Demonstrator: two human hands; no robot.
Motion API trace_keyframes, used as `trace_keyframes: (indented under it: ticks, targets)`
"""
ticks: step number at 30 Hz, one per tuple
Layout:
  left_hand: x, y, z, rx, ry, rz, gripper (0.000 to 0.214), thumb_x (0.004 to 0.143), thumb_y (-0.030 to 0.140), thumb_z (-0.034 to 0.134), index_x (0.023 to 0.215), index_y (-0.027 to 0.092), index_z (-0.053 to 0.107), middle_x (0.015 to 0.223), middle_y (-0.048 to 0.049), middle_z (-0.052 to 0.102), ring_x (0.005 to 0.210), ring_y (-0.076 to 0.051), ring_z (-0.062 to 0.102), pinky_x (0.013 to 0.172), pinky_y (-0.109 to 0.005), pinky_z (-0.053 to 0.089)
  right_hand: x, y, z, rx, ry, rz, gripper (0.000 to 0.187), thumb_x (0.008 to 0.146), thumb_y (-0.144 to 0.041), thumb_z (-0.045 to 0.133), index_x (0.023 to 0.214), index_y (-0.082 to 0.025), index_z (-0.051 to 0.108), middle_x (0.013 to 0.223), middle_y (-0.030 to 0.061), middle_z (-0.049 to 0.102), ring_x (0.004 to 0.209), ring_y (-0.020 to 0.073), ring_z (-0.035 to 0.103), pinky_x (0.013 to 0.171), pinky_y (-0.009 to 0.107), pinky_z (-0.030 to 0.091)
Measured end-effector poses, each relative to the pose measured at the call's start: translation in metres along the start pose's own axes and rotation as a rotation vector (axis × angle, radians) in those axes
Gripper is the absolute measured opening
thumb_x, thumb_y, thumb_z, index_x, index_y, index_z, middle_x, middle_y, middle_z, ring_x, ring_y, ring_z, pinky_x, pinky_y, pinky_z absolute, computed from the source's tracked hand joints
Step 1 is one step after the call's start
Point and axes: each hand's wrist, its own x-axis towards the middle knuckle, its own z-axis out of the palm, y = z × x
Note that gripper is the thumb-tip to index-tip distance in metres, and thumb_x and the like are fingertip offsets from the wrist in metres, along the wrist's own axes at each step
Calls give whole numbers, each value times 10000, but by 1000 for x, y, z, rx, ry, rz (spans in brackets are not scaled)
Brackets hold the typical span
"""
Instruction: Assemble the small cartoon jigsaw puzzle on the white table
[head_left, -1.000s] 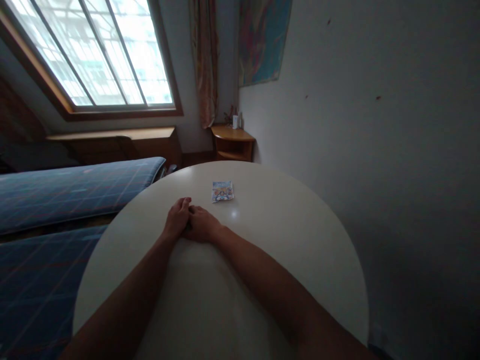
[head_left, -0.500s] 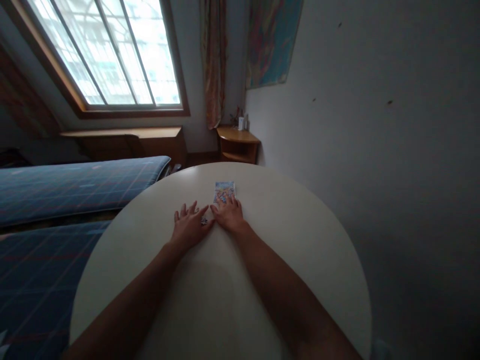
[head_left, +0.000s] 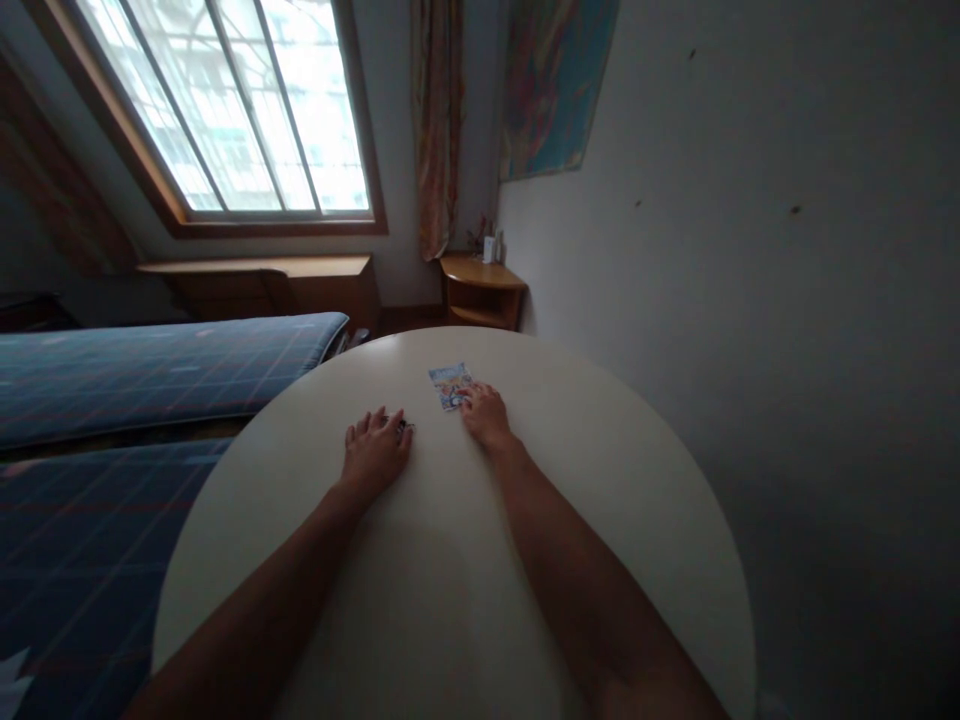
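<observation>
A small colourful packet [head_left: 448,384] lies flat near the far side of the round white table [head_left: 600,480]. My right hand [head_left: 486,416] rests palm down with its fingertips on the packet's near right corner, fingers stretched out. My left hand [head_left: 376,448] lies flat on the table to the left, fingers spread, over a small dark object [head_left: 405,428] that peeks out by its fingertips; I cannot make out what it is.
A grey wall runs close along the table's right side. Two beds with blue plaid covers [head_left: 150,370] stand to the left. Beyond are a wooden corner shelf [head_left: 481,285], a bench under the window [head_left: 255,278] and a curtain.
My hands were clasped together at the table's middle, then parted and went flat. The right hand slid forward and right onto the packet; the left stayed back over the small dark object.
</observation>
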Motion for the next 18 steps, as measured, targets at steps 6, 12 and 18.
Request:
trace_keyframes:
  ticks: [6,12,18]
  targets:
    - [-8,26,-2,-49,68,271,479,954,373,480,1405,217,517,1526,-128,445,1429,-336,362,1176,-540,248,-19,4,-7,-40,-61,-76,457,1000,-386,404,1402,-233,560,1545,91,433,1427,216,336,1172,387,199]
    - [-10,45,5,-120,-73,401,416,973,328,434,1361,228,548,1466,-103,526,1418,-333,389,1180,-584,221,-40,-6,-9,-84,-56,-44,576,966,-509,413,1458,-222,500,1544,124,423,1407,302,342,1152,466,228]
    - [-9,44,5,-120,-78,386,464,920,232,458,1376,176,523,1476,-122,510,1417,-327,392,1194,-552,219,-47,-25,-8,-98,-97,72,647,964,-545,380,1517,-211,409,1579,172,341,1426,371,281,1130,548,202]
